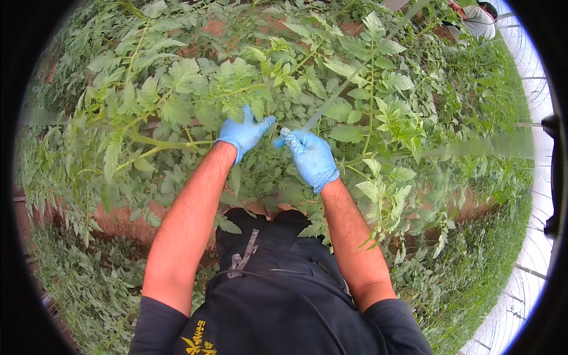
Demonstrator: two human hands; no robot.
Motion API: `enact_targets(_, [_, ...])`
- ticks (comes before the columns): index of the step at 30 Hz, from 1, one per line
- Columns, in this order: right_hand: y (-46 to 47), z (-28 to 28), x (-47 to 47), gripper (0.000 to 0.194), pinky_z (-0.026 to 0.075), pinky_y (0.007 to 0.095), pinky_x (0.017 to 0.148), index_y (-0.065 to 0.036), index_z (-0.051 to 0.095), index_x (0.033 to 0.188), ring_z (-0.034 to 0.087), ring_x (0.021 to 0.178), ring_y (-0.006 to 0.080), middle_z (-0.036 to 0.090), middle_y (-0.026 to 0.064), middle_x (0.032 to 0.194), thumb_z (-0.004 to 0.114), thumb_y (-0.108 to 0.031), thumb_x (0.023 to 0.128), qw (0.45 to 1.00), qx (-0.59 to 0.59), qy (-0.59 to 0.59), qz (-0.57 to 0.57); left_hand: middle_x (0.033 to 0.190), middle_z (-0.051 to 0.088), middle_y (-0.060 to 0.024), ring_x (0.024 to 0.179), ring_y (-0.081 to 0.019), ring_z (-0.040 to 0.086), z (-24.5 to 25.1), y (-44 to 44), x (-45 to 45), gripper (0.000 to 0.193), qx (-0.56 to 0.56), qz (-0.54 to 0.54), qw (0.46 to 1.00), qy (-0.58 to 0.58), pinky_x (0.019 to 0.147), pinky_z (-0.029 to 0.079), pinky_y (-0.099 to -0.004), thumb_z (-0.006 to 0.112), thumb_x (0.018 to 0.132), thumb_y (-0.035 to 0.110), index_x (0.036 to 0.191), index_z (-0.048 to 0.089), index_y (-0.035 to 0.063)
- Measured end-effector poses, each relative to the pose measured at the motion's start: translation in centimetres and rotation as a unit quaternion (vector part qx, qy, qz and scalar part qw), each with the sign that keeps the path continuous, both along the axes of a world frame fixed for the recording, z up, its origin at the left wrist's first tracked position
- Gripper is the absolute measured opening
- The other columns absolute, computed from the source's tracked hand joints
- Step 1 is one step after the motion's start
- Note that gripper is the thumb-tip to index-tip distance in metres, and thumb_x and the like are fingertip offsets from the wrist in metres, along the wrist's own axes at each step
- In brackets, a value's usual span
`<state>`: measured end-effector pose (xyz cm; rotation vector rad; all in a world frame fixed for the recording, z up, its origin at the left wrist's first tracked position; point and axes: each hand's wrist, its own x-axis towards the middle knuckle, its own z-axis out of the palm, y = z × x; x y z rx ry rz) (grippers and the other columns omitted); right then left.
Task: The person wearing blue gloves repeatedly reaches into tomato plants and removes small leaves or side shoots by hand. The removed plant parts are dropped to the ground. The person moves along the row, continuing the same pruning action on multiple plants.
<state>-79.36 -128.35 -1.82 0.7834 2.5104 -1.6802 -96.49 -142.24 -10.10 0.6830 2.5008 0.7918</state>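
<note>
My left hand (243, 134), in a blue disposable glove, is among the tomato leaves with thumb and forefinger spread. Leaves cover part of its fingers, and no object shows in it. Close to its right is my right hand (312, 156), gloved the same way, thumb and fingers pinched together. A translucent plastic strip (339, 91) runs from this pinch towards the upper right. Around both hands grow tomato plants (186, 91). One thick green stem (166, 143) reaches in from the left, just below my left wrist. Another leafy tomato shoot (372, 95) stands right of my right hand.
A second translucent strip (479, 148) stretches sideways at the right. Bare reddish soil (126, 224) shows between plant rows. At the upper right a person (478, 21) is among the plants. The pale greenhouse wall (528, 186) curves along the right side.
</note>
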Motion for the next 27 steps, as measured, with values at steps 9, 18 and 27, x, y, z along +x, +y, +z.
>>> enact_targets(9, [3.3, -3.2, -2.5, 0.054, 0.055, 0.0461, 0.093, -0.011, 0.078, 0.123, 0.073, 0.101, 0.0355, 0.078, 0.0165, 0.103, 0.041, -0.050, 0.114, 0.957, 0.223, 0.033, -0.180, 0.154, 0.059, -0.0172, 0.136, -0.0376, 0.058, -3.5, 3.1, 0.1, 0.046, 0.080, -0.027, 0.994, 0.062, 0.118, 0.044, -0.0485, 0.052, 0.110, 0.037, 0.148, 0.064, 0.0132])
enact_targets(18, [3.3, 2.2, -11.9, 0.094, 0.036, 0.0381, 0.121, -0.004, 0.047, 0.161, 0.051, 0.144, 0.0267, 0.055, 0.0149, 0.159, 0.043, -0.078, 0.104, 0.969, -0.202, 0.057, -0.131, 0.141, 0.065, -0.0129, 0.121, -0.0269, 0.067, -2.8, -0.6, 2.3, 0.057, 0.599, 0.152, 0.597, -0.512, 0.104, 0.059, -0.0410, 0.049, 0.115, 0.023, 0.168, 0.033, 0.0102])
enact_targets(27, [0.4, 13.8, -12.8, 0.081, 0.028, 0.0373, 0.129, -0.007, 0.049, 0.162, 0.044, 0.152, 0.0210, 0.050, 0.0100, 0.165, 0.042, -0.069, 0.110, 0.936, -0.054, -0.121, 0.325, 0.133, 0.070, -0.0088, 0.112, -0.0177, 0.071, -7.1, -4.3, 4.0, 0.042, 0.516, 0.113, 0.702, -0.478, 0.101, 0.058, -0.0369, 0.051, 0.110, 0.006, 0.151, 0.054, 0.0063])
